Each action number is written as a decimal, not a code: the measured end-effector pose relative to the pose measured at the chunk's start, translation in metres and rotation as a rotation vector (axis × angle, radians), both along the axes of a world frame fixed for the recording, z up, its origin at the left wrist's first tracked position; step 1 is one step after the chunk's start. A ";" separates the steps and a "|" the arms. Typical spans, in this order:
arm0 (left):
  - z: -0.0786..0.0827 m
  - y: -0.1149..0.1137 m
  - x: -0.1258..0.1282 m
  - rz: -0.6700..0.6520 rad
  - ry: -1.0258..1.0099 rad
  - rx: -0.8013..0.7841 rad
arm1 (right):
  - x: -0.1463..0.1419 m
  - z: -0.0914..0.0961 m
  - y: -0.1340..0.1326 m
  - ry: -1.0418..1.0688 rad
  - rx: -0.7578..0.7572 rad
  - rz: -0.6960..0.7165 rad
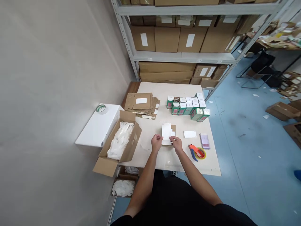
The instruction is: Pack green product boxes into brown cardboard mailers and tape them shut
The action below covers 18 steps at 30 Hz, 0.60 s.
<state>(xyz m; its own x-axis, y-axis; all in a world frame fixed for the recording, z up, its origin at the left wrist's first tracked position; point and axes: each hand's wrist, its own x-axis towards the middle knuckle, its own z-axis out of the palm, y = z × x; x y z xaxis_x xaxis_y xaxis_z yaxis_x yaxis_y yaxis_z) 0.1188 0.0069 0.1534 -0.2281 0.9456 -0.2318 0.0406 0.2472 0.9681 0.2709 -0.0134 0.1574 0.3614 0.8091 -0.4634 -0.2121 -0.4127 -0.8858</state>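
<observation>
A white paper sheet [166, 130], perhaps a label, lies over a small brown cardboard piece [173, 128] near the front middle of the table. At the sheet's left edge, my left hand [156, 142] is closed, its thumb and fingertips pinching the paper. My right hand [176, 142] grips the sheet's lower right side with bent fingers. To the right of it lies a white card or pad [189, 134]. An orange tape dispenser [197, 151] with blue and yellow parts rests nearer the front edge, beside a pale purple item [204, 141] that is blurred out.
Several green and white small boxes [185, 106] stand at the table's back right. Flattened cardboard mailers [138, 102] are stacked at the back left. An open carton [135, 138] of white plastic bags stands left. Metal shelving [183, 57] with cartons rises behind the table.
</observation>
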 end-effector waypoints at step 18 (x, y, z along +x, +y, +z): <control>-0.099 0.061 0.008 -0.171 0.324 -0.250 | -0.025 -0.098 0.045 -0.749 -0.179 0.077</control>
